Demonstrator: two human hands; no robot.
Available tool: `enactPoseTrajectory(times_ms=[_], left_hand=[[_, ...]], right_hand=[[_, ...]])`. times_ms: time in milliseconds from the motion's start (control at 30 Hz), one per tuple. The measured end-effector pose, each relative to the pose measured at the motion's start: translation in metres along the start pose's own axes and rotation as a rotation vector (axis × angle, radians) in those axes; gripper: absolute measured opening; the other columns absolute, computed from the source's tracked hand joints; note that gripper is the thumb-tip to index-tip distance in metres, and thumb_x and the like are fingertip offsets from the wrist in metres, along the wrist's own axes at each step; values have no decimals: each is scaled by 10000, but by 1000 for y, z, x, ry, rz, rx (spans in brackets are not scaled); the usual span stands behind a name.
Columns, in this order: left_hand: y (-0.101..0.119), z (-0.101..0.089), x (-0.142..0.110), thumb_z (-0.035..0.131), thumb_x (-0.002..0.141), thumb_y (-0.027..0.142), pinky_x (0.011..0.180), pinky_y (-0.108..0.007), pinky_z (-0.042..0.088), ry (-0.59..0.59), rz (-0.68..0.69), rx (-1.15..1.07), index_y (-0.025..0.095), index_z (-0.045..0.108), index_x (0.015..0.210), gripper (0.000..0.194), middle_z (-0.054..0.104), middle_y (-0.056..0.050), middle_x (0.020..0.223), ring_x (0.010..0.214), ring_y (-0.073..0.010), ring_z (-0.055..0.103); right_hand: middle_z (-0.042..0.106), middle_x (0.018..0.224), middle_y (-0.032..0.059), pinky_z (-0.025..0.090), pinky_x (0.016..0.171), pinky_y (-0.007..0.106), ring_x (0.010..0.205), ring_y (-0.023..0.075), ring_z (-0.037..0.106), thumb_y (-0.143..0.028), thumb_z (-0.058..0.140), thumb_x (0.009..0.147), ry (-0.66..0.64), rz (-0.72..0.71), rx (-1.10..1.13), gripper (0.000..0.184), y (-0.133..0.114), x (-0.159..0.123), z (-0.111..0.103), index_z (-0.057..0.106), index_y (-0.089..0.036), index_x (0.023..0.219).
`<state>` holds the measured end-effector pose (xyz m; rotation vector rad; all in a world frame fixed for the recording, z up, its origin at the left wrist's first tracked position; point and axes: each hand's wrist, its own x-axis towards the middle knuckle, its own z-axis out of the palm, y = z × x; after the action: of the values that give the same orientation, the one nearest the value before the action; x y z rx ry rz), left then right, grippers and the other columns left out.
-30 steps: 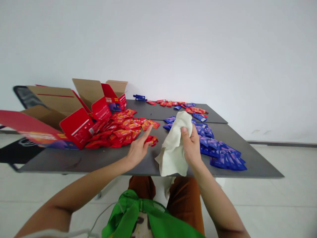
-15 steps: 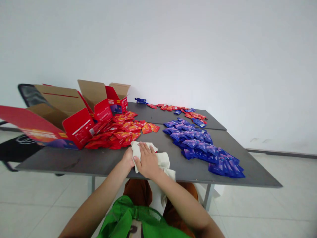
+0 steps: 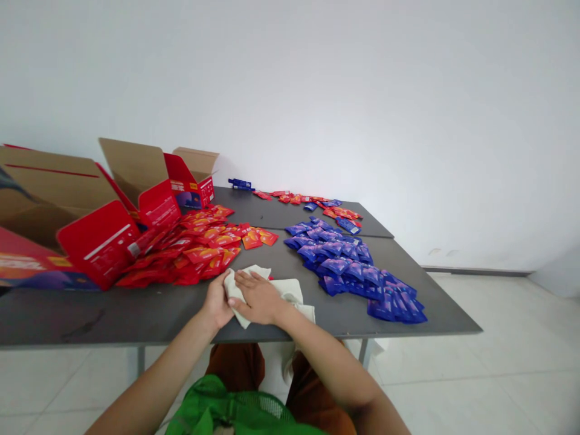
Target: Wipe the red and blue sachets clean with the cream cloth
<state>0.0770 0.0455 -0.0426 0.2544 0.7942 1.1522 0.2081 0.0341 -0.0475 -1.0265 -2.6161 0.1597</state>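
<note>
- A person's right hand (image 3: 259, 297) lies flat, fingers spread, pressing a cream cloth (image 3: 290, 291) onto the near edge of a dark grey table (image 3: 136, 311).
- The left hand (image 3: 217, 304) grips the cloth's left corner, just beside the right hand.
- A heap of red sachets (image 3: 194, 248) spreads out just beyond the cloth, spilling from open red cardboard boxes (image 3: 113, 232) on the left.
- Blue sachets (image 3: 353, 269) lie in a band to the right, apart from the cloth.
- A smaller scatter of mixed sachets (image 3: 317, 205) sits at the far edge.
</note>
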Motion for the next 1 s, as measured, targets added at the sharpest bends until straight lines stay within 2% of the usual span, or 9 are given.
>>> enactPoseTrajectory(times_ms=[133, 233, 333, 433, 633, 733, 800, 900, 1000], left_hand=[[14, -11, -3, 382, 908, 274, 677, -380, 557, -79, -143, 33, 72, 634, 858, 326, 697, -141, 747, 670, -236, 685], [11, -10, -1, 405, 902, 217, 687, -375, 556, -164, -222, 132, 34, 635, 939, 296, 706, -186, 831, 705, -248, 694], [0, -3, 0, 460, 860, 95, 750, -392, 555, -114, -98, 190, 59, 621, 917, 174, 714, -172, 852, 742, -237, 699], [-8, -1, 1, 453, 863, 69, 830, -489, 532, -90, 17, 204, 81, 604, 889, 153, 716, -168, 884, 805, -257, 701], [-9, -8, 1, 514, 845, 98, 856, -472, 523, -255, -39, 275, 98, 614, 1034, 214, 708, -151, 1006, 852, -246, 698], [-8, -4, 0, 493, 838, 96, 756, -345, 547, -188, -30, 248, 94, 637, 959, 188, 723, -123, 889, 731, -188, 693], [-6, -1, -2, 466, 864, 150, 693, -282, 538, -114, -36, 160, 93, 650, 877, 193, 722, -106, 808, 673, -165, 679], [-1, -1, -4, 442, 889, 234, 669, -285, 532, -91, -86, 92, 86, 651, 776, 280, 710, -114, 730, 656, -187, 677], [3, -4, -3, 433, 894, 246, 687, -337, 536, -129, -140, 166, 40, 668, 817, 322, 711, -164, 750, 676, -235, 687]], right_hand=[[312, 1500, 77, 88, 1183, 343, 1415, 141, 195, -442, 372, 1004, -70, -142, 107, 559, 12, -23, -14, 327, -116, 1456], [326, 1494, 45, 77, 1187, 356, 1402, 131, 235, -430, 365, 1011, -133, -108, 181, 536, 17, -50, -25, 290, -177, 1478], [324, 1494, 34, 108, 1187, 386, 1396, 150, 257, -409, 335, 1020, -122, -4, 203, 515, 24, -71, -32, 270, -206, 1488], [319, 1496, 39, 149, 1181, 413, 1407, 175, 231, -414, 305, 1022, -78, 86, 180, 517, 35, -80, -33, 269, -201, 1491], [220, 1530, 83, 175, 1162, 476, 1417, 225, 201, -469, 350, 995, -21, 165, 114, 598, 44, -58, -17, 219, -187, 1505], [193, 1537, 106, 156, 1168, 454, 1428, 217, 156, -463, 365, 991, -14, 66, 117, 618, 33, -32, -10, 223, -144, 1501], [268, 1512, 128, 132, 1177, 420, 1425, 200, 167, -439, 357, 998, -24, -21, 124, 587, 23, -17, -7, 292, -102, 1474], [416, 1434, 148, 112, 1181, 384, 1401, 188, 249, -417, 356, 1002, -28, -109, 144, 530, 13, -10, -10, 419, -70, 1398], [512, 1362, 117, 223, 1146, 368, 1313, 193, 405, -438, 332, 1007, -54, -165, 238, 487, 13, -27, -16, 505, -117, 1330]])
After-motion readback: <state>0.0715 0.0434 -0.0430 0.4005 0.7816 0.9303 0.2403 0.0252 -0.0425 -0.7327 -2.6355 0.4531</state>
